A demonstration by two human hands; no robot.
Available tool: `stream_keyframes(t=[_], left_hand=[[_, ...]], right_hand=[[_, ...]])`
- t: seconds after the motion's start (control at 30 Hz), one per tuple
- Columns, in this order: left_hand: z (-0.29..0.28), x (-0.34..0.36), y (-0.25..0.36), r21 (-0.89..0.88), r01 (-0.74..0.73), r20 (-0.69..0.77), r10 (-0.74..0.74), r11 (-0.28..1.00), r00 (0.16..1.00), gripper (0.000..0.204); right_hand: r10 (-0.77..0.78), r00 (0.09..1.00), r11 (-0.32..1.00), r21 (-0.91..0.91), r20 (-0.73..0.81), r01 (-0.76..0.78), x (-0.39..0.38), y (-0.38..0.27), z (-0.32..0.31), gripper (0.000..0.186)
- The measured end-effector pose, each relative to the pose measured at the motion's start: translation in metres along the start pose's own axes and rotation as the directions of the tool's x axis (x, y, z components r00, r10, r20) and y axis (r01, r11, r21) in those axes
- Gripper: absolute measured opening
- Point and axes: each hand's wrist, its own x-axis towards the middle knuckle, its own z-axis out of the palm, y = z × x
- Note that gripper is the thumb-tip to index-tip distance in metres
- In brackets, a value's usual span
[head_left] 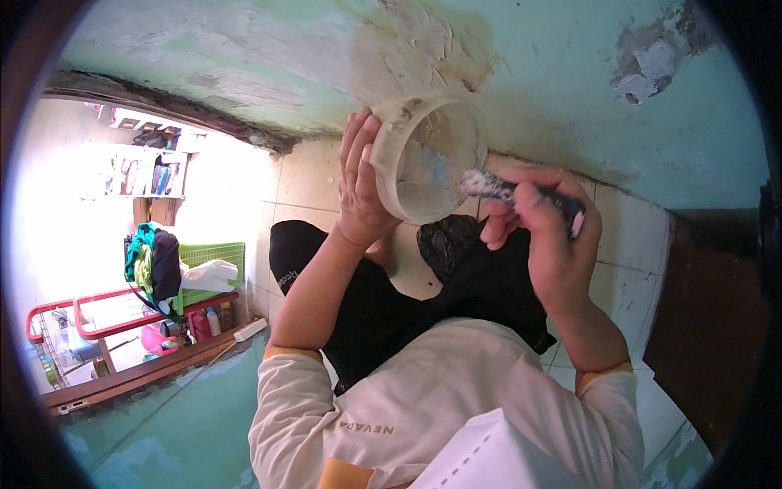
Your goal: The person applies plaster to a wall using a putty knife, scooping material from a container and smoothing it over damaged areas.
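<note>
My left hand grips a round, see-through plastic tub by its base and side. The tub is tipped on its side, its mouth facing right, with whitish smears on its walls. In my right hand is a short, dark, stick-like tool with a whitish, speckled tip; its exact kind is not clear. The tip is at the tub's mouth, and I cannot tell whether it touches the rim. A crumpled black plastic bag lies on the floor between my legs, below the tub.
A green wall with peeling, patched plaster stands close in front. Pale tiles cover the floor. At left, a doorway opens onto a green basket with clothes, a red-edged rack and shelves. A dark brown panel stands at right.
</note>
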Motion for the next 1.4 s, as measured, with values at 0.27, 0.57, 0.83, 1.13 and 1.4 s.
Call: stream_keyframes(t=[0.27,0.57,0.83,1.13,1.4], left_hand=[[0.001,-0.003,0.001,-0.063,0.193,0.090,-0.187,0.979,0.978,0.119],[0.010,-0.019,-0.004,-0.177,0.271,0.083,-0.260,0.946,0.962,0.132],[0.004,-0.013,-0.001,-0.218,0.415,0.112,-0.400,0.883,0.910,0.138],[0.002,-0.006,0.005,-0.358,0.492,0.292,-0.405,0.794,0.866,0.139],[0.002,-0.011,-0.002,-0.536,0.477,0.391,-0.296,0.697,0.872,0.137]], right_hand=[[0.220,0.975,0.916,0.350,-0.023,-0.198,0.020,0.025,-0.012,0.032],[0.248,0.968,0.868,0.454,-0.049,-0.199,0.023,0.040,-0.036,0.034],[0.159,0.980,0.931,0.350,-0.120,-0.109,0.018,0.012,-0.048,0.032],[0.036,0.988,0.983,-0.171,-0.147,-0.061,0.053,-0.023,-0.037,0.022],[0.030,0.992,0.869,-0.493,0.126,0.036,0.092,-0.054,-0.036,0.020]])
